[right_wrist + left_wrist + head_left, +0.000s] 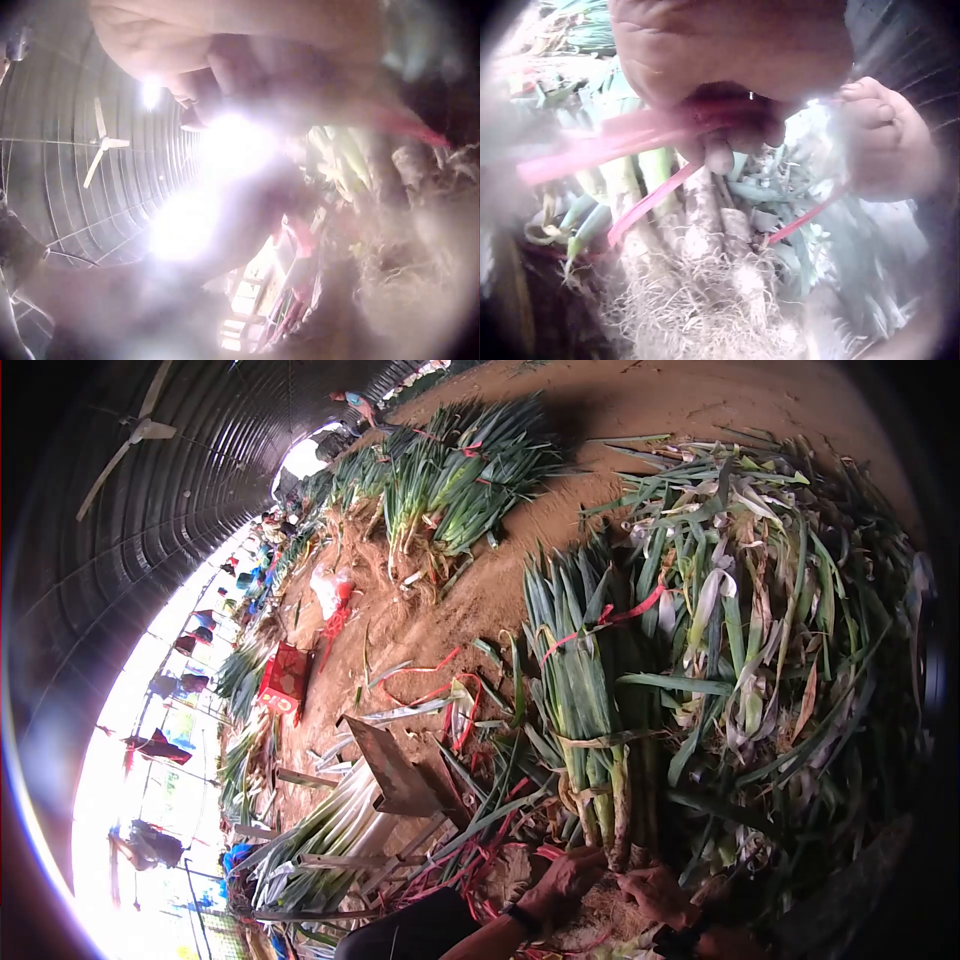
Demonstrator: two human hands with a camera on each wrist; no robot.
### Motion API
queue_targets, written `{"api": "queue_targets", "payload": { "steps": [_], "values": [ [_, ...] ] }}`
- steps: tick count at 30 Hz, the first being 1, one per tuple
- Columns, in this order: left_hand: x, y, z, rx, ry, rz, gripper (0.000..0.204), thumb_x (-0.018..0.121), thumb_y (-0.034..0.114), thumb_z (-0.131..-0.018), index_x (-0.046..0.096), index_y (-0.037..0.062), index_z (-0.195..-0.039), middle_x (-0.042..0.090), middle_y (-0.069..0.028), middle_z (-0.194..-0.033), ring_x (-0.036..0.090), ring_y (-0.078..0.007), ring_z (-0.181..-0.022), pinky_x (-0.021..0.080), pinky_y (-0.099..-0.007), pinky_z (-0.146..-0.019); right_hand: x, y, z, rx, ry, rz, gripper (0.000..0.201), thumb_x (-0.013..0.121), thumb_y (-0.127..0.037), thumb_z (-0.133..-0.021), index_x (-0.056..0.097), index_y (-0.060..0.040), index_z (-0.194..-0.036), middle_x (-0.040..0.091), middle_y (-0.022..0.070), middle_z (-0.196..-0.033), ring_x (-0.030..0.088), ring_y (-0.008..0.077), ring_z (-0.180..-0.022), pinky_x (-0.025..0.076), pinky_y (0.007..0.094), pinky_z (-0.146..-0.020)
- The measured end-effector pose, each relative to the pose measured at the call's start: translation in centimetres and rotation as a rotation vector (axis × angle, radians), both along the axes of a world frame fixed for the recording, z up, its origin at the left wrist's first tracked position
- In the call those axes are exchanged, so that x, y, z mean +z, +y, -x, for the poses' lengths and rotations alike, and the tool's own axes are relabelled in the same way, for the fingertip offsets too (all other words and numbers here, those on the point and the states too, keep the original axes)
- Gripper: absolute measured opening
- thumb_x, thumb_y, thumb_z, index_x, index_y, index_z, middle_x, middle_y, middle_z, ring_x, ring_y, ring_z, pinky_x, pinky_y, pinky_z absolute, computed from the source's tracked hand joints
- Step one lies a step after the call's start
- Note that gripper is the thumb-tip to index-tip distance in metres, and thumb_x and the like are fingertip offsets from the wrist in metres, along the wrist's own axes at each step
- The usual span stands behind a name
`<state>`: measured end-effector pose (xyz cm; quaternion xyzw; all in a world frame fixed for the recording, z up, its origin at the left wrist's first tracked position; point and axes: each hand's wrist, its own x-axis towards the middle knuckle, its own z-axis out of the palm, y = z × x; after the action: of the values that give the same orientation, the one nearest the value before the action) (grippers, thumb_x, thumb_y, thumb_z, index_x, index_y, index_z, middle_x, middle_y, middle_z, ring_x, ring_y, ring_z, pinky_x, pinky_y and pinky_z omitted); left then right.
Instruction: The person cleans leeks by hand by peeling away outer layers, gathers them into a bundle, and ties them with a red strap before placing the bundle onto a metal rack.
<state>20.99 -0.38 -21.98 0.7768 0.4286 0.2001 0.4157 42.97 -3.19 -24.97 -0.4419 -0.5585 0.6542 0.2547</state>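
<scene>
A bundle of long green onions (585, 710) stands with its leaves away from the person and its roots (705, 300) nearest. Both hands are at the root end. The left hand (568, 882), large at the top of the left wrist view (735, 52), curls its fingers round a red plastic strip (652, 199). The right hand (655, 895) has its fingers bent at the strip's other side; in the left wrist view this hand (892, 142) pinches the strip. A second red tie (605, 618) runs across the leaves. Glare blurs the right wrist view.
A heap of loose leaves (760, 610) lies right of the bundle. Left are a metal bracket (390, 770), trimmed white stalks (340, 820), tangled red strips (480, 860) and a red box (284, 678). More bundles (450, 480) lie farther off on bare soil.
</scene>
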Motion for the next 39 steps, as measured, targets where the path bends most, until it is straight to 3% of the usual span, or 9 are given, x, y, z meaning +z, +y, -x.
{"api": "queue_targets", "payload": {
  "steps": [6, 8, 13, 19, 23, 25, 29, 33, 39],
  "values": [
    [-9.6, -2.7, 8.5, 0.503, -0.106, 0.477, 0.011, 0.053, 0.012, -0.09, 0.057, 0.0021, -0.086, 0.053, -0.0067, -0.078, 0.054, -0.0234, -0.069, 0.046, -0.0397, -0.064, 2.9, 0.4, -2.7, -0.078, 0.113, -0.04, 0.037, 0.057, -0.032, -0.09, 0.064, -0.0046, -0.066, 0.061, 0.0087, -0.063, 0.061, 0.0189, -0.061, 0.048, 0.0333, -0.06],
    [-8.1, -3.1, 11.6, 0.735, 0.108, 0.684, 0.016, 0.054, 0.013, -0.093, 0.064, 0.0013, -0.094, 0.062, -0.0039, -0.084, 0.057, -0.0186, -0.07, 0.048, -0.0382, -0.065, 3.7, 0.7, -6.4, -0.563, 0.55, 0.017, 0.038, 0.046, -0.025, -0.096, 0.052, -0.0085, -0.061, 0.048, 0.0029, -0.056, 0.047, 0.0169, -0.051, 0.039, 0.0321, -0.052],
    [-11.4, -5.6, 15.9, 0.413, 0.451, 0.052, 0.021, 0.057, 0.015, -0.091, 0.069, 0.0029, -0.102, 0.071, -0.0042, -0.089, 0.067, -0.0184, -0.081, 0.052, -0.035, -0.07, 7.1, 2.8, -8.2, -0.738, 0.696, 0.07, 0.044, 0.045, -0.027, -0.1, 0.038, -0.0101, -0.06, 0.031, -0.0021, -0.052, 0.028, 0.0097, -0.046, 0.022, 0.0273, -0.044],
    [-5.6, -0.8, 18.1, 0.52, 0.167, 0.671, 0.024, 0.062, 0.017, -0.09, 0.07, 0.0035, -0.109, 0.067, -0.0052, -0.077, 0.065, -0.0135, -0.07, 0.05, -0.0294, -0.057, 12.4, 3.9, -10.1, -0.879, 0.715, -0.049, 0.043, 0.042, -0.029, -0.103, 0.035, -0.0133, -0.064, 0.028, -0.0057, -0.053, 0.026, 0.0071, -0.045, 0.018, 0.024, -0.041],
    [6.9, 5.8, 12.7, 0.564, 0.406, 0.441, 0.034, 0.07, 0.02, -0.09, 0.068, 0.0082, -0.122, 0.067, -0.0039, -0.12, 0.066, -0.013, -0.092, 0.052, -0.0281, -0.078, 20.8, 5.0, -10.3, -0.607, 0.932, -0.31, 0.043, 0.033, -0.035, -0.108, 0.042, -0.0126, -0.072, 0.031, -0.004, -0.053, 0.026, 0.0079, -0.045, 0.022, 0.0251, -0.04],
    [9.9, 6.2, 7.9, 0.52, -0.235, 0.506, 0.062, 0.078, 0.013, -0.083, 0.053, 0.0115, -0.14, 0.056, -0.0065, -0.14, 0.058, -0.017, -0.117, 0.048, -0.0293, -0.095, 24.8, 6.4, -8.3, -0.415, 1.125, -0.32, 0.039, 0.027, -0.034, -0.11, 0.042, -0.0106, -0.082, 0.033, -0.0029, -0.056, 0.026, 0.0094, -0.046, 0.025, 0.0261, -0.041],
    [20.0, 3.5, -4.1, -0.046, -0.47, 0.628, 0.078, 0.076, 0.005, -0.085, 0.035, 0.0072, -0.151, 0.042, -0.0082, -0.15, 0.055, -0.0168, -0.116, 0.048, -0.0306, -0.094, 30.1, 5.5, -1.4, -0.18, 1.18, -0.178, 0.041, 0.029, -0.035, -0.11, 0.051, -0.0076, -0.089, 0.034, -0.0036, -0.055, 0.026, 0.0095, -0.043, 0.028, 0.0246, -0.038],
    [24.5, 0.9, 1.0, 0.014, -0.446, 0.426, 0.02, 0.069, 0.005, -0.092, 0.068, -0.0017, -0.111, 0.065, -0.0017, -0.089, 0.061, -0.01, -0.081, 0.05, -0.0275, -0.071, 36.2, 4.4, -4.2, -0.158, 1.159, -0.385, 0.041, 0.025, -0.032, -0.111, 0.054, -0.0067, -0.1, 0.037, -0.0043, -0.055, 0.028, 0.0065, -0.043, 0.029, 0.0231, -0.033],
    [31.8, -8.9, 22.5, 0.51, -0.182, 0.157, 0.03, 0.066, 0.018, -0.095, 0.068, -0.0035, -0.116, 0.069, -0.0014, -0.086, 0.061, -0.0076, -0.071, 0.047, -0.0231, -0.06, 35.3, 5.5, -8.1, -0.409, 1.103, -0.49, 0.032, 0.042, -0.018, -0.107, 0.046, 0.0034, -0.131, 0.043, -0.0024, -0.086, 0.041, 0.007, -0.074, 0.038, 0.0163, -0.044]
  ]
}}
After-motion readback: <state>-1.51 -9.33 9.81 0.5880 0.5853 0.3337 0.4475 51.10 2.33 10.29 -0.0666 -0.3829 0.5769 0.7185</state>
